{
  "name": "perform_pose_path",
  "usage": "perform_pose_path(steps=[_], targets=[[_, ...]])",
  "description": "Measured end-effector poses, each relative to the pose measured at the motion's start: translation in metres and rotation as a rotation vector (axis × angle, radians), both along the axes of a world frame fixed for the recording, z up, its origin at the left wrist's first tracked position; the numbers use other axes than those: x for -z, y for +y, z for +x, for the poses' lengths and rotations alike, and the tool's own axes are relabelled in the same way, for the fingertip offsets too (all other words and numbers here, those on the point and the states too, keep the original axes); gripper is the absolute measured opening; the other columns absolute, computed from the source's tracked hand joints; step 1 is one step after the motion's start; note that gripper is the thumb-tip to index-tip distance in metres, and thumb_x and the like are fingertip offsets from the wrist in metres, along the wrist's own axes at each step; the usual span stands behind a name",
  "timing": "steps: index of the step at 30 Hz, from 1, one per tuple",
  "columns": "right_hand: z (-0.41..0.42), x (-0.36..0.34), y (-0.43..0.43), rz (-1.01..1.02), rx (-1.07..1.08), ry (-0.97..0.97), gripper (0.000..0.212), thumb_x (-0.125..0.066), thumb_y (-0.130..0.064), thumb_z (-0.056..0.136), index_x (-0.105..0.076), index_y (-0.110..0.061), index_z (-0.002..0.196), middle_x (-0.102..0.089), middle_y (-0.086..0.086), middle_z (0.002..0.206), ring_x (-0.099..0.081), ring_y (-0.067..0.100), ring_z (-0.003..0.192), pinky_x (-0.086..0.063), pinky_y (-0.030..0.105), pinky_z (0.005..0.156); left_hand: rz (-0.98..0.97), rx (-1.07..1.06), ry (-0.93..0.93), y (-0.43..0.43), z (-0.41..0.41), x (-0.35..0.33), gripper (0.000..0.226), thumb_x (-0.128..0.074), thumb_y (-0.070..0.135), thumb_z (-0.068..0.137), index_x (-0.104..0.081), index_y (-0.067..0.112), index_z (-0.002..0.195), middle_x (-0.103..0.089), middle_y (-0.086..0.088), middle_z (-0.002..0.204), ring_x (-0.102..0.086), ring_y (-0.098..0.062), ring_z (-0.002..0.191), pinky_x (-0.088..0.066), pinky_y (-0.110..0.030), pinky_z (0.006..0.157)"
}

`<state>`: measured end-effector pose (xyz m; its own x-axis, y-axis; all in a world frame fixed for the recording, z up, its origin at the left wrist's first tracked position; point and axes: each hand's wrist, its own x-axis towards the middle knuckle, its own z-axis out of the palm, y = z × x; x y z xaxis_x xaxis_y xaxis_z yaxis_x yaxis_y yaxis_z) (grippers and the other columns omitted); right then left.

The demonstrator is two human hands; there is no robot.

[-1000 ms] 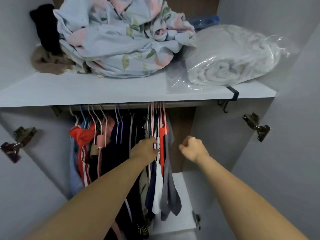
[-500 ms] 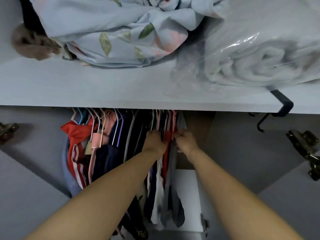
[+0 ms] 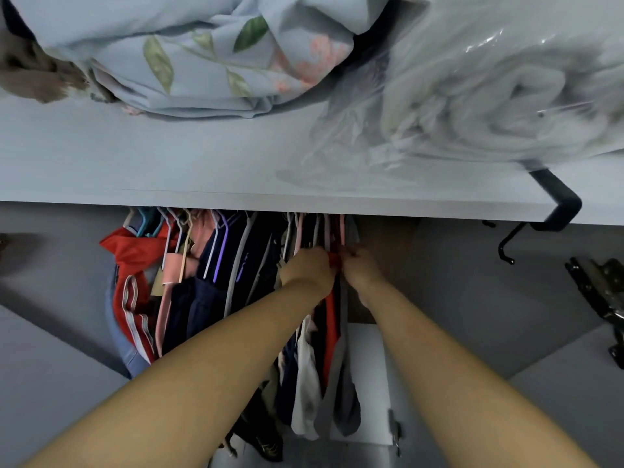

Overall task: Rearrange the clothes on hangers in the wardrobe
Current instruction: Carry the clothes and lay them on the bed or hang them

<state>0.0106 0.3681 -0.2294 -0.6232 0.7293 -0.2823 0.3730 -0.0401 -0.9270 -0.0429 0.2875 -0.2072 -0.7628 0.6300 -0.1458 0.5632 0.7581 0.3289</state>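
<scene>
Clothes on thin hangers fill the space under the white shelf (image 3: 236, 197): a red jacket with white stripes (image 3: 131, 282) at the left, dark navy garments (image 3: 216, 285) in the middle, and red, white and grey pieces at the right. My left hand (image 3: 307, 268) and my right hand (image 3: 361, 268) meet at the red garment (image 3: 331, 319) near the right end of the row, both with fingers closed on its top by the hanger. The rail is hidden behind the shelf edge.
On the shelf lie a pale blue floral bedsheet (image 3: 202, 55) and a white blanket in clear plastic (image 3: 489, 96). A black hook (image 3: 553, 211) clips over the shelf edge at the right. Door hinges (image 3: 604, 292) sit on the right panel. A white lower shelf (image 3: 368, 366) lies below.
My head has moved closer and lower, so the shelf fills more of the view. My right hand came left from open air to the red garment, joining my left hand there.
</scene>
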Motion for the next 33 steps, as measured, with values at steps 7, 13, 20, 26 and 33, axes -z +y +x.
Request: perform_pose_path(steps=[7, 13, 20, 26, 33], targets=[[0.017, 0.003, 0.020, -0.127, 0.129, 0.129, 0.027, -0.038, -0.028, 0.103, -0.056, -0.008, 0.105, -0.056, 0.003, 0.075, -0.053, 0.012, 0.063, -0.045, 0.016, 0.046, 0.010, -0.066, 0.023, 0.012, 0.013, -0.003, 0.051, -0.047, 0.032, 0.095, -0.032, 0.000, 0.132, -0.062, -0.016, 0.119, -0.061, -0.035, 0.109, -0.046, -0.037, 0.079], [0.036, -0.008, 0.032, -0.155, 0.162, 0.207, 0.026, -0.045, -0.022, 0.101, -0.056, -0.015, 0.079, -0.055, 0.003, 0.064, -0.053, 0.007, 0.050, -0.040, 0.016, 0.043, 0.400, -0.064, -0.208, 0.021, 0.024, -0.013, 0.039, -0.046, 0.030, 0.098, -0.036, 0.004, 0.126, -0.060, -0.018, 0.120, -0.059, -0.036, 0.108, -0.042, -0.032, 0.078], [0.048, -0.019, 0.019, -0.260, 0.262, 0.296, 0.032, -0.047, -0.024, 0.100, -0.045, -0.015, 0.070, -0.038, 0.002, 0.053, -0.032, 0.005, 0.030, -0.024, 0.016, 0.034, 0.628, -0.131, -0.548, 0.016, 0.029, -0.020, 0.017, -0.046, 0.030, 0.099, -0.050, 0.013, 0.101, -0.056, -0.005, 0.083, -0.052, -0.019, 0.077, -0.038, -0.026, 0.063], [0.067, -0.043, 0.001, -0.153, 0.245, 0.291, 0.031, -0.047, -0.026, 0.100, -0.042, -0.015, 0.072, -0.039, 0.002, 0.053, -0.032, 0.008, 0.033, -0.025, 0.020, 0.036, 0.740, -0.185, -0.771, 0.005, 0.042, -0.023, 0.011, -0.061, 0.032, 0.082, -0.056, 0.022, 0.082, -0.063, -0.021, 0.103, -0.060, -0.028, 0.088, -0.052, -0.045, 0.083], [0.099, -0.054, -0.054, -0.020, 0.280, 0.288, 0.037, -0.045, -0.027, 0.101, -0.039, -0.016, 0.066, -0.037, 0.001, 0.048, -0.027, 0.009, 0.033, -0.020, 0.019, 0.038, 0.727, -0.083, -0.874, -0.051, 0.061, -0.041, 0.004, -0.063, 0.017, 0.082, -0.061, 0.017, 0.079, -0.064, -0.015, 0.087, -0.060, -0.025, 0.074, -0.047, -0.033, 0.068]])
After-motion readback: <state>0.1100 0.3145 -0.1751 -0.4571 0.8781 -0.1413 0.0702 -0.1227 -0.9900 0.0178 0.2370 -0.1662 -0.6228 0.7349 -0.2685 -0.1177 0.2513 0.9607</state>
